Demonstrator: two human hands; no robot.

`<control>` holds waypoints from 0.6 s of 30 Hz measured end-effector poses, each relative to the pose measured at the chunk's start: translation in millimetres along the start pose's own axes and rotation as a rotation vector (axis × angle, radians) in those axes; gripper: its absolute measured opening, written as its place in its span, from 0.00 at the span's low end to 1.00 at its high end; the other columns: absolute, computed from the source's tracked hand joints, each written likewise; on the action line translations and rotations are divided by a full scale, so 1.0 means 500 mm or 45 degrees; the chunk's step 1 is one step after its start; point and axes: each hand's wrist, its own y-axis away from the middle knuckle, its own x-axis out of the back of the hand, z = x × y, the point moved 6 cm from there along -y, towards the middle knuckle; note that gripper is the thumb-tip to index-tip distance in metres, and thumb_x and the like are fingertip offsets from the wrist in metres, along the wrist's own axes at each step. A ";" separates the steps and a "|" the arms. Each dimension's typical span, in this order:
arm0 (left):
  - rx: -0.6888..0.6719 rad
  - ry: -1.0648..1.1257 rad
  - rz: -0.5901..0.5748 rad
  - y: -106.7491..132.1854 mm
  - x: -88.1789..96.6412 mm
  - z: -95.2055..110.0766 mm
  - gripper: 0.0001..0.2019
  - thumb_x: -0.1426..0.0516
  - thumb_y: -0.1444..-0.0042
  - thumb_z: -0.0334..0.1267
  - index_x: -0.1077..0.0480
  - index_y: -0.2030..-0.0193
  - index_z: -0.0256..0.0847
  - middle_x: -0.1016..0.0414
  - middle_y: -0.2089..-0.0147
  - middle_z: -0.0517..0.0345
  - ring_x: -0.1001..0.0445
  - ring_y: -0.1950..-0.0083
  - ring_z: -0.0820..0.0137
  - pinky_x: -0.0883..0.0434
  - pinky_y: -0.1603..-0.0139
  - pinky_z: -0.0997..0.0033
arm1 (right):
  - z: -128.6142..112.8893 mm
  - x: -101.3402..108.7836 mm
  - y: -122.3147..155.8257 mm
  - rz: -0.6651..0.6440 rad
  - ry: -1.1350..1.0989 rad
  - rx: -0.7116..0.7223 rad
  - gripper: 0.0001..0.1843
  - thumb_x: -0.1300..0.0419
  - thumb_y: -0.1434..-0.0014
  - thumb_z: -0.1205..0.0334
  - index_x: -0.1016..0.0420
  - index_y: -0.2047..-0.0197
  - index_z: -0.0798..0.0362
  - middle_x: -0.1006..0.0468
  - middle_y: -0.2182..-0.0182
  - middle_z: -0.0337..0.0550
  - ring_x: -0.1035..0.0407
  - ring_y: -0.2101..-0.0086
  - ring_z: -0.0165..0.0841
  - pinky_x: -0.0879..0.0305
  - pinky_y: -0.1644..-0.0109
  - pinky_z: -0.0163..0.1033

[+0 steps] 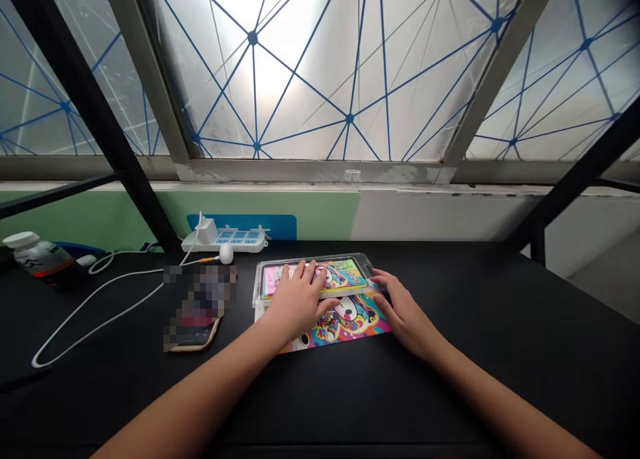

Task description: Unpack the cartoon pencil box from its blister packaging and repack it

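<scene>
A clear plastic case (349,289) with colourful cartoon-printed contents lies at the middle of the black table. Under its near edge shows a bright cartoon-printed sheet (357,315), partly covered by the case and my hands. My left hand (299,295) rests flat across the case, its fingers spread and pointing away from me. At the right end of the case is my right hand (400,309). Its fingertips touch or nearly touch the corner of the case, and its thumb lies near the sheet's right edge. The fingers of this hand are loosely bent and apart.
A phone (200,312), partly blurred out, lies left of the case. Behind it are a white power strip (230,240) and a white cable (75,325). A bottle with a white lid (40,259) stands far left. Black frame bars (575,172) rise on both sides.
</scene>
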 end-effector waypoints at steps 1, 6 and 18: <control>0.000 -0.010 -0.002 0.004 0.000 0.001 0.36 0.59 0.31 0.64 0.38 0.30 0.39 0.37 0.28 0.38 0.39 0.29 0.44 0.39 0.36 0.37 | -0.002 -0.002 0.003 -0.017 -0.012 -0.006 0.26 0.55 0.30 0.40 0.35 0.40 0.49 0.34 0.34 0.57 0.37 0.36 0.47 0.37 0.37 0.55; -0.005 -0.005 0.012 0.006 0.001 0.001 0.35 0.61 0.30 0.63 0.36 0.32 0.39 0.35 0.30 0.38 0.37 0.31 0.46 0.36 0.38 0.45 | -0.022 -0.003 0.001 0.056 0.027 0.001 0.28 0.55 0.30 0.40 0.34 0.41 0.50 0.34 0.34 0.60 0.43 0.33 0.51 0.43 0.35 0.62; 0.078 0.029 -0.016 0.001 -0.001 -0.017 0.32 0.59 0.29 0.60 0.38 0.30 0.41 0.37 0.28 0.38 0.40 0.28 0.44 0.37 0.37 0.41 | -0.019 -0.001 -0.006 0.059 -0.016 -0.008 0.29 0.52 0.32 0.39 0.34 0.41 0.52 0.36 0.34 0.62 0.43 0.34 0.49 0.43 0.33 0.58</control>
